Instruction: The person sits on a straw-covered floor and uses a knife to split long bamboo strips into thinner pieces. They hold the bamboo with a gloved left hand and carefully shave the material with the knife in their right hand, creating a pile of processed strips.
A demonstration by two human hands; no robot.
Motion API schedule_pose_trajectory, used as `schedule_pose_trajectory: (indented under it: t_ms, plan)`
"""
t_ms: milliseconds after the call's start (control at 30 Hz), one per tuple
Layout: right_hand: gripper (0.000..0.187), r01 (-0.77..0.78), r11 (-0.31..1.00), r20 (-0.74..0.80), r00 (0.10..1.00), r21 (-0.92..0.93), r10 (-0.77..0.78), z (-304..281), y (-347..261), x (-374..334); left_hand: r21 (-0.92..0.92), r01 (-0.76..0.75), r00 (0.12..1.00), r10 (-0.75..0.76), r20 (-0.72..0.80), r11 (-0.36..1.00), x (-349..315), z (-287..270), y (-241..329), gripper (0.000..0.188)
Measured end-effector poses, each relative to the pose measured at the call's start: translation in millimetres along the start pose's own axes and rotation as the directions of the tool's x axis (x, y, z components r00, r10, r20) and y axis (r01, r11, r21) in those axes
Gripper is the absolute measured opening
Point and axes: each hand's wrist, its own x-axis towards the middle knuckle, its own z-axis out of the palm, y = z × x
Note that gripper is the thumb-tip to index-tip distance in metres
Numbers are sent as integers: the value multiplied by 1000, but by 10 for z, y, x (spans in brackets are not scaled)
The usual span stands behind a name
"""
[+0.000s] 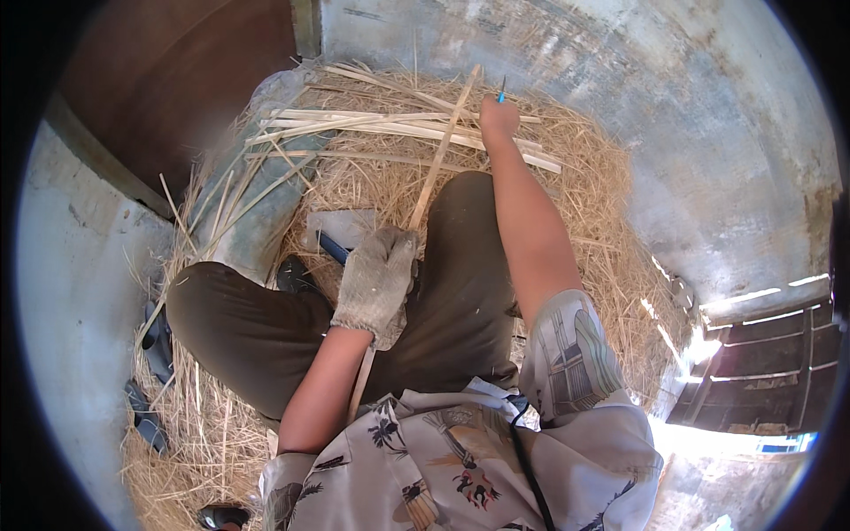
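Note:
My left hand (378,276), in a knitted work glove, is closed round a long, flat bamboo strip (443,149) between my bent legs. One end of the strip points to the far wall; the other passes under the glove toward my shirt. My bare right hand (499,121) is stretched forward beside the strip's far end, its fingers wrapped round a thin tool (502,91). Only a blue part and a narrow dark tip of this tool show above the fist; the fist hides the remainder. I cannot tell whether the tool touches the strip.
Several split strips (390,124) lie crosswise beyond my knees. Pale shavings (584,212) cover the floor. Near my left glove are a flat grey piece (341,226) and a dark blue object (333,248). Dark footwear (146,416) lies by the left wall; worn walls (708,115) surround me.

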Motion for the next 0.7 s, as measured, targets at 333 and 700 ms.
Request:
schedule_pose_trajectory:
  t_ms: [333,700]
  plan:
    - [27,648,747,245,756,-150,-607,-23,-342,-341,-18,-130,991,129,-41,991,-11,-87,-50,24]
    - [32,186,961,62,982,-205,-177,-37,-147,-63,-223,60,978,-12,207,973,-331,28,113,20]
